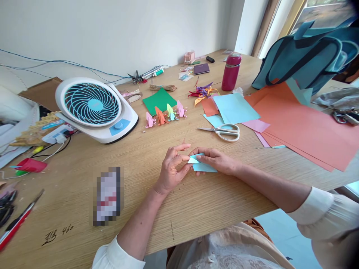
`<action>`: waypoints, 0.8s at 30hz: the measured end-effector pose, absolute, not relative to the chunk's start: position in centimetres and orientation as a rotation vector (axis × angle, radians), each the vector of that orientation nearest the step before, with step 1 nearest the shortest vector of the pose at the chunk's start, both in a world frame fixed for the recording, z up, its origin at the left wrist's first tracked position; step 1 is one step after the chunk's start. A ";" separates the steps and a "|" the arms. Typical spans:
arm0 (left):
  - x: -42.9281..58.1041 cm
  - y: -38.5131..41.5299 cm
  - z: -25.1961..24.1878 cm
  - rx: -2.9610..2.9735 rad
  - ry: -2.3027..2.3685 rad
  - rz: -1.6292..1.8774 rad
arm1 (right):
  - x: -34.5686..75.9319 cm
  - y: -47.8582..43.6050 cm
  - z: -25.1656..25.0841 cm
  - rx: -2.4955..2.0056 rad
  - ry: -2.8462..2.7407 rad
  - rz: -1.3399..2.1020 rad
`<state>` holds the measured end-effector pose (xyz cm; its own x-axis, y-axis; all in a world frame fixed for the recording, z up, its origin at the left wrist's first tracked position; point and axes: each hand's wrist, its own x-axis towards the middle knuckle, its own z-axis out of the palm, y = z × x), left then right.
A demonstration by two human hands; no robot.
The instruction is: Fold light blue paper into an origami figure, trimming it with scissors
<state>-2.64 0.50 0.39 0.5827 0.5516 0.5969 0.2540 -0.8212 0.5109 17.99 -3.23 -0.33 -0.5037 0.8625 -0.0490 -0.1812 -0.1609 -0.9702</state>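
A small sheet of light blue paper (206,168), partly folded with a pale corner turned over, is held between my two hands just above the wooden table. My left hand (174,166) pinches the folded corner with thumb and fingertip. My right hand (214,160) grips the sheet's upper part, thumb on top and some fingers hidden beneath it. Beyond my hands lie white-handled scissors (228,132), blades pointing left. Farther left stands a row of several small folded paper figures (160,116) in pink, orange and green.
A white fan (95,108) stands at left. Light blue sheets (237,107) and large orange sheets (308,127) lie at right, near a teal bag (305,56). A magenta bottle (231,73) stands behind. A blurred-out object (108,196) lies left of my left forearm.
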 end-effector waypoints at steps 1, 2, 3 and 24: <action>-2.5 0.3 0.4 2.428 0.672 1.102 | 18.0 -3.3 -0.3 -0.838 -1.339 1.755; -2.4 0.2 0.3 2.413 0.693 1.099 | 17.9 -3.3 -0.4 -0.845 -1.337 1.753; -2.2 0.0 0.2 2.397 0.716 1.100 | 17.9 -3.4 -0.4 -0.851 -1.335 1.757; -1.0 -1.1 -0.2 2.223 0.926 1.154 | 17.4 -3.4 -0.2 -0.874 -1.412 1.680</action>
<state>-1.02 -1.14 -0.16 0.4194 0.7421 0.5228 0.3495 -0.6636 0.6615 17.43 -3.44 -0.19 -0.4771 0.8783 -0.0303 -0.1216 -0.1001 -0.9875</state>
